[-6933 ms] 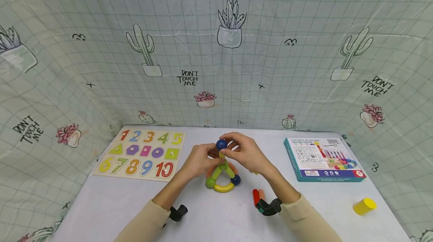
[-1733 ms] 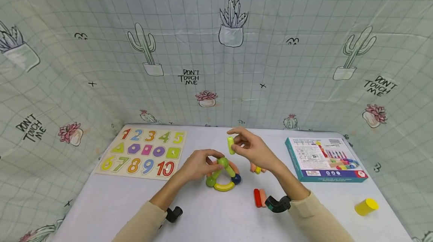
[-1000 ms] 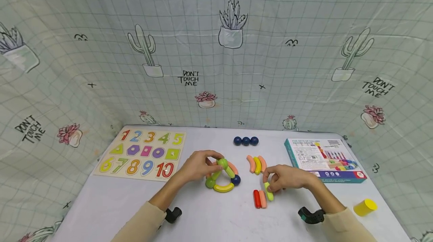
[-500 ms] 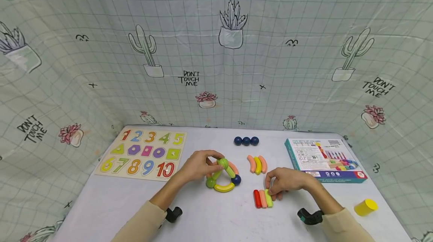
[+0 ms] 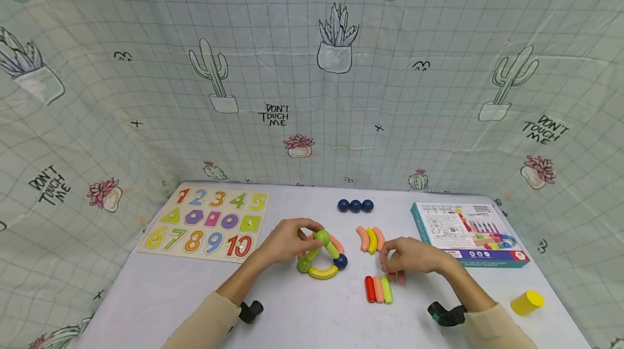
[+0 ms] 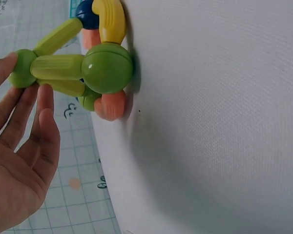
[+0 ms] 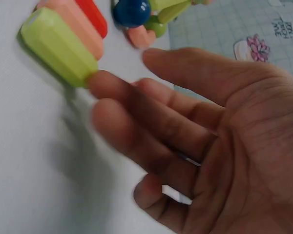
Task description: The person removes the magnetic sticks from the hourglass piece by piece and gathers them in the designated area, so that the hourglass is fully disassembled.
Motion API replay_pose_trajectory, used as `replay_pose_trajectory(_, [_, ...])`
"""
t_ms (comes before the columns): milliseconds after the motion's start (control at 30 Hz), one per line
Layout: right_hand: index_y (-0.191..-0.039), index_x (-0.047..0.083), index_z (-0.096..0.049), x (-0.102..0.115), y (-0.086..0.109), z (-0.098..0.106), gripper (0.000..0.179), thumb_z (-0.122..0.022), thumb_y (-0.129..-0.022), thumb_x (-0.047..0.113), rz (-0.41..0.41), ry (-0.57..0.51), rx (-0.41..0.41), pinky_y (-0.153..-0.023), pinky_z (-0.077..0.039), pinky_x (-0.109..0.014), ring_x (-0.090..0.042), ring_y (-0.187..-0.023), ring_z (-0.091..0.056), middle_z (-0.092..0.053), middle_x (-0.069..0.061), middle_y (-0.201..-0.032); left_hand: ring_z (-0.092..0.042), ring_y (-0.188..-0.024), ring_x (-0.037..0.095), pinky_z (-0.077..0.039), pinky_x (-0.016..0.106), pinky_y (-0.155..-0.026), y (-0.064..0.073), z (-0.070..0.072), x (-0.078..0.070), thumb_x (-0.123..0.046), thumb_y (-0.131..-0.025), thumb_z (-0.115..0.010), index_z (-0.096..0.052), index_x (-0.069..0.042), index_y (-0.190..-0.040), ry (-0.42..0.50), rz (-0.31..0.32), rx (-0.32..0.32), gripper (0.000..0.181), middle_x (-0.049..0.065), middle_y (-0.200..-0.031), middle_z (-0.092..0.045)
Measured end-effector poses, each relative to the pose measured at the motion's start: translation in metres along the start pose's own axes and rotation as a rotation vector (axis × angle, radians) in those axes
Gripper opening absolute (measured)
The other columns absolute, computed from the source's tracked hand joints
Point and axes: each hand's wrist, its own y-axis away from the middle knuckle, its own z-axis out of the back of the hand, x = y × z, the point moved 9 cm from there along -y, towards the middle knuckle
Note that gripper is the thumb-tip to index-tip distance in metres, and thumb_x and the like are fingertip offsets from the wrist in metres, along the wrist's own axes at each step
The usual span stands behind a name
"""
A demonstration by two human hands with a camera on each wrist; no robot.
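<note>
My left hand [image 5: 286,240] pinches the green ball [image 6: 23,68] at the top of a magnetic-stick pyramid. Light green sticks [image 6: 57,67] slope down from it to a ring of balls and curved pieces, among them a yellow curved stick [image 5: 324,272] and a dark blue ball [image 5: 340,261]. My right hand [image 5: 408,256] is empty, its fingers loosely bent and spread. It hovers beside a row of straight sticks: red [image 5: 370,289], pink [image 5: 378,289] and light green [image 7: 58,46]. In the right wrist view, a fingertip appears right by the light green stick's end; contact is unclear.
Three dark blue balls [image 5: 355,206] line up at the back. Curved pink and yellow sticks [image 5: 372,240] lie in front of them. A number puzzle board [image 5: 205,223] is at left, a toy box [image 5: 468,234] at right. A yellow cylinder [image 5: 527,303] lies near the right edge.
The blue ball and upright stick have come off the pyramid's top. My right hand has laid the light green stick beside the pink one and let go. The left hand now holds the top ball.
</note>
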Motion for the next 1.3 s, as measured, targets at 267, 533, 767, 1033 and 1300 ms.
replay_pose_trajectory(267, [-0.102, 0.012, -0.065, 0.041, -0.017, 0.013, 0.013, -0.066, -0.097, 0.024, 0.141, 0.003, -0.152, -0.059, -0.05, -0.034, -0.033, -0.062, -0.063, -0.071, -0.012, -0.08, -0.066, -0.071, 0.032, -0.049, 0.026, -0.052, 0.001, 0.0, -0.001, -0.028, -0.091, -0.077, -0.07, -0.018, -0.122, 0.023, -0.033, -0.001, 0.033, 0.001, -0.107, -0.068])
replay_pose_trajectory(533, [-0.118, 0.014, -0.067, 0.089, -0.042, 0.005, 0.025, -0.069, -0.096, 0.026, 0.306, 0.115, -0.302, -0.063, -0.05, -0.026, -0.013, -0.078, -0.06, -0.067, 0.006, -0.093, -0.062, -0.071, 0.012, -0.052, 0.025, -0.055, 0.0, -0.004, 0.003, -0.027, -0.089, -0.079, -0.069, -0.014, -0.125, -0.057, -0.051, 0.002, 0.039, 0.001, -0.112, -0.064])
replay_pose_trajectory(767, [-0.131, 0.019, -0.063, 0.11, -0.058, -0.01, 0.039, -0.072, -0.094, 0.023, 0.353, 0.18, -0.295, -0.064, -0.053, -0.026, -0.012, -0.08, -0.062, -0.065, 0.01, -0.097, -0.064, -0.074, 0.012, -0.052, 0.025, -0.057, -0.001, -0.008, 0.005, -0.025, -0.09, -0.078, -0.065, -0.01, -0.131, -0.082, -0.059, 0.026, 0.045, 0.0, -0.099, -0.066])
replay_pose_trajectory(1033, [-0.129, 0.021, -0.064, 0.117, -0.061, -0.014, 0.04, -0.076, -0.092, 0.023, 0.337, 0.3, -0.34, -0.065, -0.05, -0.025, -0.007, -0.073, -0.055, -0.061, 0.013, -0.095, -0.066, -0.071, 0.015, -0.052, 0.023, -0.059, 0.0, -0.011, 0.007, -0.022, -0.092, -0.076, -0.061, -0.006, -0.135, -0.062, -0.044, 0.063, 0.048, -0.004, -0.093, -0.069])
replay_pose_trajectory(1300, [-0.127, 0.021, -0.064, 0.121, -0.059, -0.016, 0.039, -0.077, -0.09, 0.025, 0.347, 0.461, -0.401, -0.064, -0.046, -0.022, -0.006, -0.076, -0.052, -0.058, 0.013, -0.098, -0.067, -0.07, 0.014, -0.053, 0.025, -0.061, -0.003, -0.01, 0.009, -0.022, -0.09, -0.077, -0.06, -0.007, -0.138, -0.068, -0.033, 0.063, 0.053, -0.002, -0.096, -0.074])
